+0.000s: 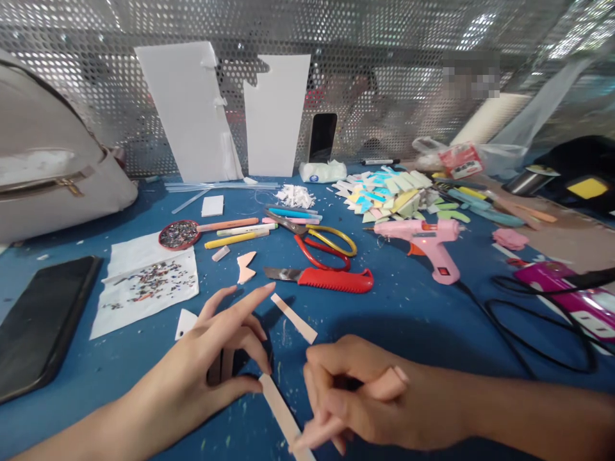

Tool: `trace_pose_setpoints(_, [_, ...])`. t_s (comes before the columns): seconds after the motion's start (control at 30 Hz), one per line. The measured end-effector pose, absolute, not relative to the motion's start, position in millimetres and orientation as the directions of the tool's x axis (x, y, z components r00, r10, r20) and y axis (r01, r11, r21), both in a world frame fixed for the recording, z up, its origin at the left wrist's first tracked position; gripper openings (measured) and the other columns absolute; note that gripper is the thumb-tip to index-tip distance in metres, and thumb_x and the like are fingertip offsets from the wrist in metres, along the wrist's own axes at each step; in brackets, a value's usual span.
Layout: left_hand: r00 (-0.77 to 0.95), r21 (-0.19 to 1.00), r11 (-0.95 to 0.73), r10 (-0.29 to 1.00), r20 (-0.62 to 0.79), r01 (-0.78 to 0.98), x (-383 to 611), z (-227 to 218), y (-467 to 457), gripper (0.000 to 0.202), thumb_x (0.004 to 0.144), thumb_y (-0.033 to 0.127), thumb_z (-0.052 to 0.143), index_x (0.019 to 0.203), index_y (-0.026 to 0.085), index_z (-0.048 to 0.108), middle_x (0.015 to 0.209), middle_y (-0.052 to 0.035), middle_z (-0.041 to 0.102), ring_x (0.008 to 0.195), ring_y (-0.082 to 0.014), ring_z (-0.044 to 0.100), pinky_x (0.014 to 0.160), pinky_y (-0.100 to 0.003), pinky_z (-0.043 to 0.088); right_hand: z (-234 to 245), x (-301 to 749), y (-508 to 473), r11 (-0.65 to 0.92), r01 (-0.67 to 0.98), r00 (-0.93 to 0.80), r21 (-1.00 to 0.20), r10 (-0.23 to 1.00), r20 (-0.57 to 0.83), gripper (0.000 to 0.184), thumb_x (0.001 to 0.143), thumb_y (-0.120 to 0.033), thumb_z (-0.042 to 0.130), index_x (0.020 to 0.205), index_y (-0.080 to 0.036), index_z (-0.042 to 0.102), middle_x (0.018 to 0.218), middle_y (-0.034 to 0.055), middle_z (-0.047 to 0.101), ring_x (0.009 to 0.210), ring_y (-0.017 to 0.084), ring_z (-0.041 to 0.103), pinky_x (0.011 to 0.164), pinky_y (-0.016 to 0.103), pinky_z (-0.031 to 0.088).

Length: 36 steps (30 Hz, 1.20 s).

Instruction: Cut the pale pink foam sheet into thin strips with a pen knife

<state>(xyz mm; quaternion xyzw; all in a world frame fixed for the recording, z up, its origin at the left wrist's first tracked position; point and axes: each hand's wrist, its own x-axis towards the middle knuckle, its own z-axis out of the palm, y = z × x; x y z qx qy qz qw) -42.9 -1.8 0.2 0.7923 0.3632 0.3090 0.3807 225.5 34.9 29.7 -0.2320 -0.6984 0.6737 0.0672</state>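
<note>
Perforated metal is rising behind a blue table, where a red cutter is lying near the middle. Nearer the viewer than the cutter, the left hand is pinching the upper end of a peach strip between thumb and finger, the other fingers spreading. To its right, the right hand is curling closed around a pinkish stick, perhaps a pen; blur is hiding its tip. Another strip is lying just before the cutter. Scissors are resting just behind the cutter, and a glue gun is sitting to its right.
</note>
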Motion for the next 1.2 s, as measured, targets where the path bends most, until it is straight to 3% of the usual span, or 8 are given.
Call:
trace_pose_setpoints(0.2, [0.543, 0.828, -0.447, 0.811, 0.217, 0.337, -42, 0, -1, 0.079, 0.103, 0.022, 0.063, 0.163, 0.037, 0.014, 0.095, 0.0118, 0.073, 0.108, -0.0133, 0.062, 0.126, -0.034, -0.002, 23, 227, 37, 0.316, 0.193, -0.92, -0.929, 0.388, -0.059, 0.008, 0.085, -0.02, 0.053, 0.078, -0.02, 0.05, 0.067, -0.0032, 0.059, 0.056, 0.01, 0.052, 0.056, 0.021, 0.04])
trace_pose_setpoints(0.4, [0.538, 0.819, -0.45, 0.815, 0.215, 0.354, -44, 2, -4, 0.086, 0.099, 0.013, 0.065, 0.163, 0.039, 0.013, 0.096, 0.0133, 0.073, 0.108, -0.0122, 0.062, 0.126, -0.034, -0.001, 26, 227, 34, 0.108, 0.187, -0.926, -0.976, 0.352, -0.139, 0.026, 0.096, -0.028, 0.046, 0.072, -0.019, 0.046, 0.063, -0.0014, 0.057, 0.055, 0.011, 0.059, 0.05, 0.018, 0.04])
trace_pose_setpoints(0.5, [0.536, 0.824, -0.447, 0.816, 0.217, 0.347, -44, 2, -4, 0.085, 0.099, 0.013, 0.065, 0.163, 0.038, 0.014, 0.096, 0.0131, 0.073, 0.109, -0.012, 0.062, 0.126, -0.033, -0.001, 30, 226, 34, -0.004, 0.179, -0.884, -0.984, 0.439, -0.163, 0.029, 0.102, -0.036, 0.044, 0.08, -0.018, 0.05, 0.073, 0.0009, 0.058, 0.063, 0.012, 0.06, 0.057, 0.02, 0.045])
trace_pose_setpoints(0.6, [0.537, 0.83, -0.438, 0.818, 0.208, 0.346, -43, 0, -2, 0.083, 0.1, 0.015, 0.063, 0.163, 0.038, 0.014, 0.095, 0.0127, 0.074, 0.109, -0.0119, 0.063, 0.126, -0.033, -0.001, 33, 225, 34, 0.07, 0.228, -0.838, -0.971, 0.523, -0.159, 0.025, 0.1, -0.037, 0.05, 0.084, -0.019, 0.05, 0.078, 0.0012, 0.058, 0.07, 0.014, 0.057, 0.064, 0.023, 0.046])
trace_pose_setpoints(0.77, [0.538, 0.823, -0.458, 0.811, 0.231, 0.337, -41, -1, 1, 0.078, 0.103, 0.023, 0.063, 0.163, 0.035, 0.015, 0.095, 0.0127, 0.074, 0.107, -0.0108, 0.063, 0.125, -0.028, -0.001, 32, 225, 33, 0.172, 0.299, -0.846, -0.939, 0.503, -0.177, 0.02, 0.094, -0.032, 0.053, 0.079, -0.02, 0.045, 0.067, -0.0029, 0.052, 0.061, 0.012, 0.051, 0.058, 0.022, 0.043])
trace_pose_setpoints(1.0, [0.54, 0.812, -0.474, 0.806, 0.243, 0.342, -41, -1, -1, 0.075, 0.104, 0.027, 0.062, 0.163, 0.034, 0.015, 0.094, 0.0133, 0.073, 0.106, -0.0105, 0.062, 0.125, -0.028, 0.0, 30, 226, 34, 0.006, 0.241, -0.901, -0.97, 0.372, -0.222, 0.033, 0.097, -0.036, 0.047, 0.069, -0.02, 0.043, 0.065, 0.0012, 0.06, 0.056, 0.012, 0.058, 0.049, 0.018, 0.04])
trace_pose_setpoints(1.1, [0.537, 0.812, -0.476, 0.806, 0.249, 0.339, -42, -1, -1, 0.075, 0.105, 0.029, 0.062, 0.164, 0.034, 0.015, 0.094, 0.0131, 0.073, 0.107, -0.0108, 0.062, 0.124, -0.028, 0.0, 34, 225, 34, -0.07, 0.227, -0.866, -0.971, 0.442, -0.234, 0.026, 0.098, -0.035, 0.05, 0.078, -0.018, 0.049, 0.075, 0.0023, 0.062, 0.065, 0.013, 0.059, 0.057, 0.02, 0.045])
trace_pose_setpoints(1.2, [0.541, 0.811, -0.471, 0.807, 0.237, 0.348, -42, -1, -1, 0.075, 0.105, 0.029, 0.061, 0.164, 0.035, 0.014, 0.095, 0.0133, 0.073, 0.108, -0.0107, 0.062, 0.124, -0.028, -0.001, 36, 224, 35, 0.034, 0.264, -0.838, -0.964, 0.502, -0.212, 0.017, 0.096, -0.032, 0.055, 0.086, -0.018, 0.052, 0.077, -0.0002, 0.058, 0.068, 0.012, 0.054, 0.061, 0.021, 0.043])
